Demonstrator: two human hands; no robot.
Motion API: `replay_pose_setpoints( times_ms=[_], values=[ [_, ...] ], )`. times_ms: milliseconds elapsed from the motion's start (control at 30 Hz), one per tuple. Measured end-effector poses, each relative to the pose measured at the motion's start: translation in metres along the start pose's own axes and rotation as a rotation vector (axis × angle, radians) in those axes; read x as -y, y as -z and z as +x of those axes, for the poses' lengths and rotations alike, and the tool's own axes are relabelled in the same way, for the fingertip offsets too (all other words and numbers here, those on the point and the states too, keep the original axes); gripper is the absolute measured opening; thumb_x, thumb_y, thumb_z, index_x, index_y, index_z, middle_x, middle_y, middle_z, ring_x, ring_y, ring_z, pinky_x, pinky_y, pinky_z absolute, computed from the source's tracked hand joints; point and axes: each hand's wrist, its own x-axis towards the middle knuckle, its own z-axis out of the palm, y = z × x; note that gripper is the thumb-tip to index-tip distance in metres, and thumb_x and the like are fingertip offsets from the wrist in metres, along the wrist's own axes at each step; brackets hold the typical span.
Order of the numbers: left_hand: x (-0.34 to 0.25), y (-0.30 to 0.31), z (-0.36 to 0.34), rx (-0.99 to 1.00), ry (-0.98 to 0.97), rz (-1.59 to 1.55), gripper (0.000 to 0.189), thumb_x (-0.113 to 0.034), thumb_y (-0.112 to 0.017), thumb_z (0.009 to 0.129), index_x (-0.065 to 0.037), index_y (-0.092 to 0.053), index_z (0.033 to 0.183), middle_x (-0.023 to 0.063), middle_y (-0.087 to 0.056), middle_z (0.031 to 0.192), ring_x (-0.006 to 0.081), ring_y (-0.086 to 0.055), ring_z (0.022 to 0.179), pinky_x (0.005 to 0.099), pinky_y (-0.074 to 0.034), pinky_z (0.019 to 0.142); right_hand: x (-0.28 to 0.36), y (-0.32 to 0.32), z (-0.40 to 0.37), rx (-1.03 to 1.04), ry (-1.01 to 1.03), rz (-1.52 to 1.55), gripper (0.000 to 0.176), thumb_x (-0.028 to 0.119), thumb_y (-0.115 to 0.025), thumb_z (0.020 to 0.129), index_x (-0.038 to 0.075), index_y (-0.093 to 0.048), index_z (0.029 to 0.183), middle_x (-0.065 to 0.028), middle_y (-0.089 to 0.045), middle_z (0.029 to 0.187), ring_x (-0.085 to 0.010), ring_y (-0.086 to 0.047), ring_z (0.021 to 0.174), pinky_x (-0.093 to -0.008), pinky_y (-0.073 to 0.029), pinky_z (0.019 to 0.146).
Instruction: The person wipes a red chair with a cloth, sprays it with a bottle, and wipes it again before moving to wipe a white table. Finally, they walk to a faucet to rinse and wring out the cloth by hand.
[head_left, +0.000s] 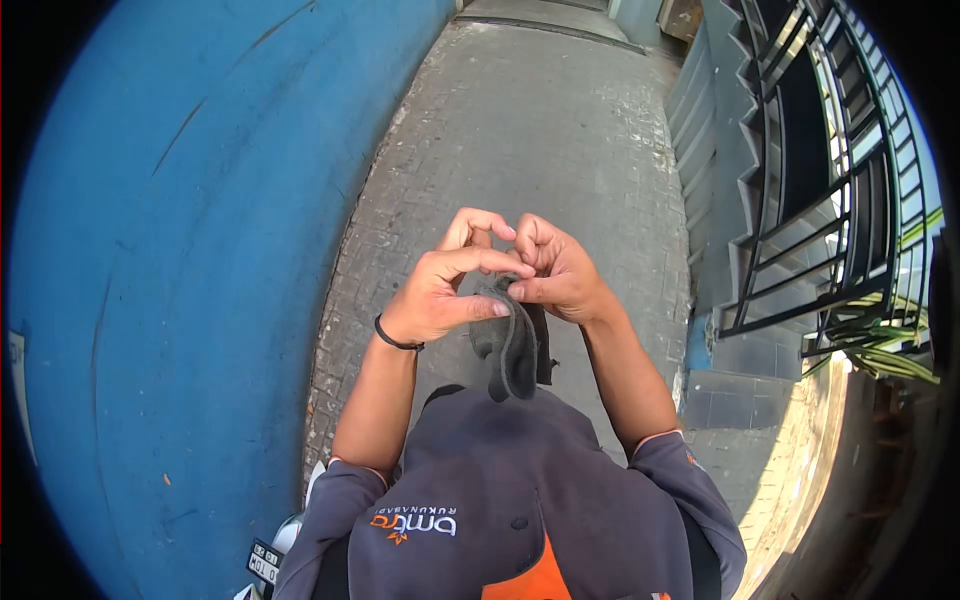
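A dark grey piece of cloth (513, 350), soft and folded, hangs down in front of my chest; its exact kind I cannot make out. My right hand (562, 275) pinches the cloth's upper end between thumb and curled fingers. On the other side, my left hand (445, 280) has its thumb against the cloth and its index finger reaching over the top edge, with the other fingers bent above. Both hands are close together, their fingertips almost meeting. A black band (398, 338) circles my left wrist.
A blue wall (200, 200) runs along the left. A paved lane (540, 120) stretches ahead. On the right are a black metal railing (800, 230), a tiled ledge (735, 400) and green leaves (880, 345). Part of a vehicle with a number plate (264, 562) shows at lower left.
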Motion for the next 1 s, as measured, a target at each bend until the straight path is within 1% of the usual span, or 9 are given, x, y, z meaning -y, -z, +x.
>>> replay_pose_setpoints(
  times_ms=[200, 300, 400, 433, 567, 667, 767, 867, 1000],
  values=[
    [0.106, 0.136, 0.157, -0.026, 0.024, -0.181, 0.025, -0.006, -0.085, 0.071, -0.008, -0.069, 0.090, 0.0070, -0.044, 0.119, 0.0177, -0.048, 0.110, 0.0356, -0.037, 0.102, 0.032, 0.160, 0.177, 0.093, -0.068, -0.004, 0.034, -0.005, -0.074, 0.083, 0.011, -0.045, 0.090, -0.0045, -0.065, 0.095, -0.0083, -0.062, 0.088, -0.0251, -0.051, 0.077],
    [0.191, 0.205, 0.235, -0.099, -0.023, -0.186, 0.025, -0.001, -0.085, 0.069, -0.008, -0.066, 0.084, 0.0062, -0.049, 0.112, 0.0159, -0.050, 0.103, 0.0331, -0.041, 0.094, 0.039, 0.245, 0.258, -0.095, 0.015, -0.257, 0.029, 0.003, -0.075, 0.083, 0.010, -0.049, 0.093, -0.0044, -0.064, 0.095, -0.0106, -0.061, 0.091, -0.0284, -0.049, 0.079],
    [0.256, 0.281, 0.325, -0.076, -0.038, -0.086, 0.025, -0.002, -0.085, 0.068, -0.008, -0.066, 0.083, 0.0049, -0.054, 0.102, 0.0162, -0.051, 0.100, 0.0333, -0.042, 0.089, 0.051, 0.351, 0.329, -0.174, 0.287, -0.857, 0.026, 0.013, -0.076, 0.083, 0.009, -0.054, 0.097, -0.0036, -0.064, 0.095, -0.0137, -0.060, 0.091, -0.0322, -0.047, 0.080],
    [0.276, 0.306, 0.360, -0.068, -0.100, 0.000, 0.025, -0.002, -0.085, 0.068, -0.008, -0.066, 0.083, 0.0043, -0.060, 0.092, 0.0164, -0.054, 0.095, 0.0328, -0.043, 0.085, 0.058, 0.374, 0.349, -0.212, 0.256, -0.894, 0.027, 0.019, -0.076, 0.082, 0.008, -0.057, 0.098, -0.0031, -0.063, 0.094, -0.0151, -0.059, 0.087, -0.0330, -0.046, 0.078],
    [0.344, 0.399, 0.495, -0.013, -0.074, 0.004, 0.022, 0.001, -0.081, 0.070, -0.007, -0.066, 0.084, 0.0058, -0.066, 0.086, 0.0173, -0.060, 0.085, 0.0326, -0.045, 0.081, 0.083, 0.453, 0.447, -0.424, -0.126, -0.963, 0.029, 0.016, -0.075, 0.082, 0.005, -0.058, 0.103, -0.0043, -0.064, 0.089, -0.0157, -0.061, 0.084, -0.0316, -0.047, 0.073],
    [0.391, 0.457, 0.583, -0.065, -0.001, 0.045, 0.023, 0.009, -0.077, 0.071, -0.004, -0.065, 0.086, 0.0080, -0.064, 0.090, 0.0187, -0.059, 0.087, 0.0331, -0.047, 0.078, 0.102, 0.539, 0.522, -0.531, -0.200, -1.069, 0.023, 0.018, -0.072, 0.084, 0.001, -0.061, 0.097, -0.0070, -0.065, 0.078, -0.0177, -0.062, 0.074, -0.0334, -0.048, 0.066],
    [0.455, 0.526, 0.659, -0.050, 0.049, 0.337, 0.023, 0.009, -0.078, 0.072, -0.004, -0.065, 0.086, 0.0046, -0.064, 0.089, 0.0160, -0.060, 0.087, 0.0286, -0.048, 0.081, 0.130, 0.638, 0.604, -0.588, -0.450, -1.159, 0.021, 0.019, -0.068, 0.082, -0.002, -0.063, 0.082, -0.0103, -0.063, 0.067, -0.0191, -0.060, 0.063, -0.0352, -0.047, 0.060],
    [0.537, 0.589, 0.728, -0.126, 0.170, 0.414, 0.022, 0.005, -0.080, 0.074, -0.004, -0.066, 0.088, 0.0011, -0.063, 0.088, 0.0115, -0.059, 0.086, 0.0252, -0.047, 0.080, 0.151, 0.749, 0.681, -0.712, -0.335, -1.086, 0.023, 0.016, -0.066, 0.083, 0.000, -0.058, 0.068, 0.0008, -0.049, 0.056, -0.0082, -0.042, 0.057, -0.0301, -0.033, 0.052],
    [0.639, 0.652, 0.829, -0.220, 0.319, 0.346, 0.020, 0.002, -0.080, 0.078, -0.004, -0.068, 0.092, -0.0018, -0.061, 0.086, 0.0064, -0.056, 0.081, 0.0237, -0.045, 0.071, 0.198, 0.879, 0.791, -0.632, -0.366, -1.109, 0.020, 0.012, -0.066, 0.080, 0.001, -0.058, 0.065, 0.0028, -0.047, 0.057, -0.0065, -0.041, 0.058, -0.0284, -0.032, 0.053]
  ],
)
